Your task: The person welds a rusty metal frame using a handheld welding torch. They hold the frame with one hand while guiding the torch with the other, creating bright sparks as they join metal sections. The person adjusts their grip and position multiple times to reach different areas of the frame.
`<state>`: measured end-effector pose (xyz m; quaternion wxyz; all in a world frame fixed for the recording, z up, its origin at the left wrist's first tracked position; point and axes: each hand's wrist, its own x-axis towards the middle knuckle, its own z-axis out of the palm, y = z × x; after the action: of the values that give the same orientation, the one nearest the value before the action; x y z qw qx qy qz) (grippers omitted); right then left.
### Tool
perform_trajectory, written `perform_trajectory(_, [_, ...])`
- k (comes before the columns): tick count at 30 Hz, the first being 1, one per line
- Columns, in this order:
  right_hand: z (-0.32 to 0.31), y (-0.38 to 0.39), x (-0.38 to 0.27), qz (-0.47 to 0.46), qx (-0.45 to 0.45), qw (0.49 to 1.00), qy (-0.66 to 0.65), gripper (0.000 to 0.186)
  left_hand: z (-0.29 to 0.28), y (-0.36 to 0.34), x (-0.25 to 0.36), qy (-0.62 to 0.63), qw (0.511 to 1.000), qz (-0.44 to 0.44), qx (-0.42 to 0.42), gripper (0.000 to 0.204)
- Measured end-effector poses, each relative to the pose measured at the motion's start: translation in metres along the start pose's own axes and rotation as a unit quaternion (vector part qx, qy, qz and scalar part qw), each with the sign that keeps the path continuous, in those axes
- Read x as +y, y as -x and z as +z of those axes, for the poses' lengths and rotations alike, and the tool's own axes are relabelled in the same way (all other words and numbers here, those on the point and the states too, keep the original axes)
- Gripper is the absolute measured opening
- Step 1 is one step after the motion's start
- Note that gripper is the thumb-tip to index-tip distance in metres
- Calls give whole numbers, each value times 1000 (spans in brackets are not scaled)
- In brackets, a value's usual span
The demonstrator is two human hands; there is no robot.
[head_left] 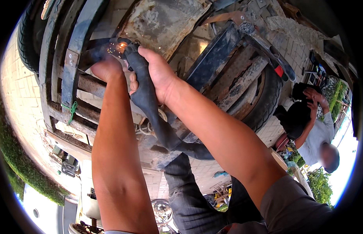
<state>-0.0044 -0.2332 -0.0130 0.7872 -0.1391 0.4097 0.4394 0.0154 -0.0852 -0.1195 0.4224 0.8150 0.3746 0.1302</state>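
Note:
My right hand [160, 72] wraps round the body of a black angle grinder [144, 87], its thumb on top and fingertips showing on the other side. Orange sparks [121, 46] fly at the grinder's head, where its disc meets dark metal. My left hand [107, 68] is beside the sparks, against a dark metal piece [93, 52] of the frame; its fingers are blurred and partly hidden. Around both hands stands a rusty, dark-painted metal frame [70, 80] with slatted bars. A rusty sheet-metal panel [162, 23] lies just beyond the grinder.
A tyre [265, 97] sits under the frame at right, another tyre [27, 39] at far left. Right of the frame, a person [318, 128] in a grey shirt is close by. A green tie [72, 111] hangs on a bar. Paving [21, 89] surrounds the frame.

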Motion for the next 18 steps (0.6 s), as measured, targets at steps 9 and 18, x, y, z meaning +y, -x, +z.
perform_trajectory(9, [-1,-3,0,-2,-11,1000,-4,45,-1,6,13,-27,996,75,46,21])
perform_trajectory(18, [1,-3,0,12,-1,1000,-9,44,-1,2,3,-26,995,83,53,21])
